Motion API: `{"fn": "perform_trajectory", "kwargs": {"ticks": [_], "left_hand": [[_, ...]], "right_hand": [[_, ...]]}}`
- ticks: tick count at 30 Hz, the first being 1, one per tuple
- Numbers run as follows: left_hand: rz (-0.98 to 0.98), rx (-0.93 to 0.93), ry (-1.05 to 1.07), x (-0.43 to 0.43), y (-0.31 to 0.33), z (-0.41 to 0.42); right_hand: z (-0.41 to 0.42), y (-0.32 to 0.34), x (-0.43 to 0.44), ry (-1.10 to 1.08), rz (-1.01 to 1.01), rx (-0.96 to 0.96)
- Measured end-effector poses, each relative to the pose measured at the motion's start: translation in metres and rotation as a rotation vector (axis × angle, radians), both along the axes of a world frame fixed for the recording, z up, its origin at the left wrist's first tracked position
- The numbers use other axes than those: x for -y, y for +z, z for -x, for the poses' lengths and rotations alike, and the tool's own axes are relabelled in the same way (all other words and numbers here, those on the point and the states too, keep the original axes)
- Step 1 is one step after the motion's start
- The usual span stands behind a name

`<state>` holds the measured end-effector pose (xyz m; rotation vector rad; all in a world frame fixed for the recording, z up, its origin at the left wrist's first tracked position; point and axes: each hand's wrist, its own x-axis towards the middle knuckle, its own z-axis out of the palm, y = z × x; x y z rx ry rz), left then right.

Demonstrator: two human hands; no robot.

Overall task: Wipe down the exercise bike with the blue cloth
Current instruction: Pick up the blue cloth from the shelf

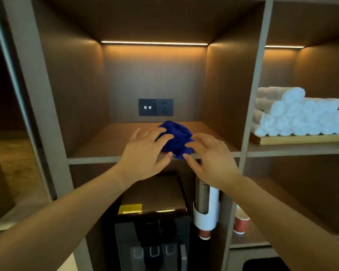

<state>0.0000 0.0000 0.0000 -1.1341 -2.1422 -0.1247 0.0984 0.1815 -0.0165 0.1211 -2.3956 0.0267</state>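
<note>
1. Brown shelf [110,139], middle compartment.
2. A crumpled blue cloth [176,137] lies at its front edge.
3. At 3 o'clock of the cloth, a wooden tray [301,139] sits in the neighbouring compartment.

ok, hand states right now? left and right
Left hand: open, fingertips on the blue cloth, not gripping.
Right hand: open, fingers straight beside the cloth, holding nothing.

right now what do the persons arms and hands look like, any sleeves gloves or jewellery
The left forearm and right forearm are bare all the way to the frame edge, so no sleeves show. The left hand and right hand wear no gloves. No watch, bracelet or ring is visible on the sides facing the camera.
</note>
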Motion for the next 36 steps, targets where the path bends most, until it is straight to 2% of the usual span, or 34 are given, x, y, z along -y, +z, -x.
{"fn": "perform_trajectory", "kwargs": {"ticks": [4,8,12,17,24,29,33,36], "left_hand": [[-0.001,0.036,-0.024,-0.007,-0.002,0.037],[-0.014,0.057,-0.16,-0.016,-0.001,0.067],[0.023,0.305,-0.315,-0.023,-0.001,0.088],[-0.036,0.493,-0.327,-0.03,-0.003,0.093],[-0.087,0.423,-0.208,-0.037,0.002,0.075],[-0.144,0.407,-0.096,-0.037,0.003,0.048],[-0.193,0.343,0.072,-0.032,-0.003,0.018],[-0.224,0.298,0.145,-0.025,-0.007,-0.006]], "right_hand": [[0.033,0.0,-0.002,-0.017,0.074,-0.021],[0.058,0.004,-0.009,0.025,0.08,-0.054],[0.079,0.007,-0.017,0.094,0.113,0.053],[0.094,0.002,-0.025,0.164,0.146,0.054],[0.098,0.003,-0.032,0.255,0.116,0.015],[0.091,0.007,-0.045,0.405,0.161,0.04],[0.086,0.004,-0.05,0.52,0.209,0.198],[0.081,0.003,-0.045,0.621,0.167,0.201]]}}
